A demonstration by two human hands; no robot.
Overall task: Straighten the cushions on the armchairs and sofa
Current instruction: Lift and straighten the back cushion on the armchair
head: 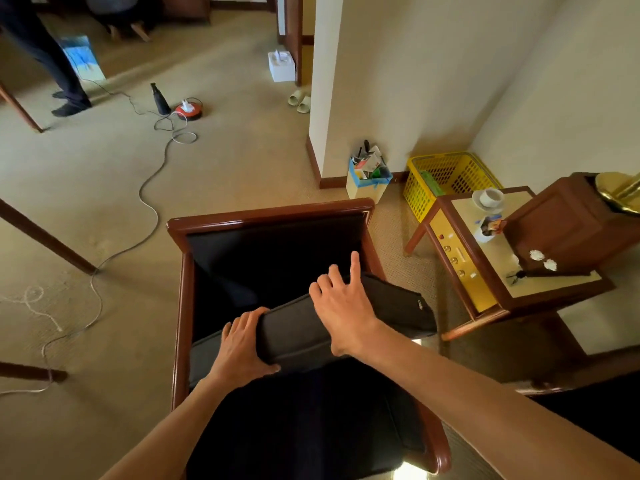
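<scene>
A wooden-framed armchair (270,214) with dark upholstery stands right below me. A dark grey cushion (394,306) lies tilted across it, its right end sticking out over the right armrest. My left hand (242,344) grips the cushion's left end, fingers wrapped over its edge. My right hand (341,303) rests flat on top of the cushion with its fingers spread. The seat under the cushion is in deep shadow.
A side table (519,289) with a cup and small items stands right of the chair, a yellow basket (446,181) and a small bin (369,180) behind it. Cables (149,199) trail over the carpet at left. A person's legs (59,74) are at far left.
</scene>
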